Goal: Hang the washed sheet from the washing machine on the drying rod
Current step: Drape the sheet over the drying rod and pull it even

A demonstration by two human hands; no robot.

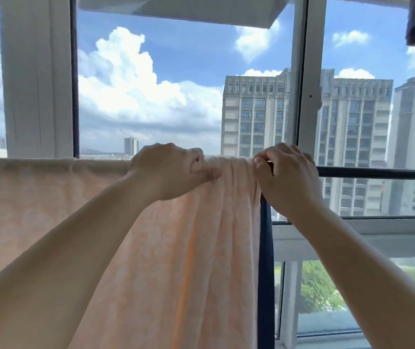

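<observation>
- Single view, head-worn wide-angle camera; no second view, so nothing is shared between views.
- Faces forward, roughly level, straight at the dark horizontal metal drying rod point(377, 172), which crosses the frame just below mid-height.
- Rod is close, within arm's reach: both bare forearms run in from the bottom corners up to it.
- Behind the rod: white-framed window point(307, 71), with grey high-rise apartment blocks point(254, 112) and cloudy blue sky beyond.
- Below the rod, the pale peach patterned fabric sheet point(188, 248) fills the lower left and centre.
- Wide-angle bending shows at the frame edges.
</observation>
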